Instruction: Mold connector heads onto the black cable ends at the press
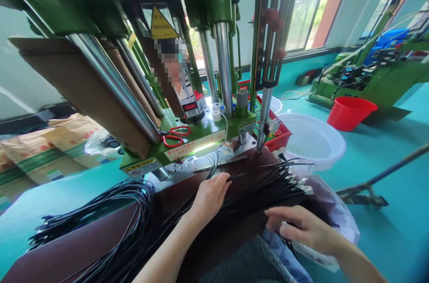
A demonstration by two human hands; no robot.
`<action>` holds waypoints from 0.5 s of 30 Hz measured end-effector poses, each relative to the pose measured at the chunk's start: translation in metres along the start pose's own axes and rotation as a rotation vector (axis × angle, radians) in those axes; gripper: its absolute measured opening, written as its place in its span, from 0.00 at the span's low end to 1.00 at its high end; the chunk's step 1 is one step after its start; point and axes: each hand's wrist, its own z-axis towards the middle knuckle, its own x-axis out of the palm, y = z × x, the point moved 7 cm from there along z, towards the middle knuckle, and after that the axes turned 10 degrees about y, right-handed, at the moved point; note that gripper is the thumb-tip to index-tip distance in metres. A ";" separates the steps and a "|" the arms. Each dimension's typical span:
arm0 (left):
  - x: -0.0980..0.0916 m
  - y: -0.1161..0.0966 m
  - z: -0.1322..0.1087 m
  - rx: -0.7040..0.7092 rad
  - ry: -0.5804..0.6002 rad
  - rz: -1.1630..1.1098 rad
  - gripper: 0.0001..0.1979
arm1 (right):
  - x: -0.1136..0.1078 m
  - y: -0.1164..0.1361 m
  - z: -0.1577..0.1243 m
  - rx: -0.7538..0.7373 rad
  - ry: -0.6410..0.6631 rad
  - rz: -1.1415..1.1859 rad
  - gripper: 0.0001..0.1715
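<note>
My left hand [211,191] is closed in a pinch over the black cables [212,164] that come out of the front of the green press [197,147]. Beneath and beside it, a thick bundle of black cables [241,200] lies across the dark brown tabletop [77,245], with pale metallic ends [303,185] gathered at the right. Lower down, my right hand [300,227] hovers near my lap, its fingers bent but apart. A small pale glint shows between them, too small to name.
Another loop of black cables [100,205] rests at the left. Red-handled scissors [176,136] lie on the press plate. A white tub [310,140] and a red bucket [350,113] stand on the floor at right. Brown sacks [67,140] are at left. Someone sits behind the press.
</note>
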 end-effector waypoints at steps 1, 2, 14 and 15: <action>-0.002 0.000 -0.004 0.001 -0.024 -0.040 0.12 | 0.007 0.008 0.014 -0.075 0.028 0.180 0.28; -0.002 -0.001 -0.007 0.000 -0.037 -0.071 0.12 | 0.010 0.017 0.028 -0.161 0.038 0.356 0.34; 0.040 -0.036 0.007 0.004 0.282 -0.453 0.10 | -0.048 0.070 0.063 -0.480 -0.366 0.704 0.16; 0.039 -0.043 0.014 0.017 0.320 -0.578 0.12 | -0.048 0.069 0.059 -0.477 -0.386 0.676 0.15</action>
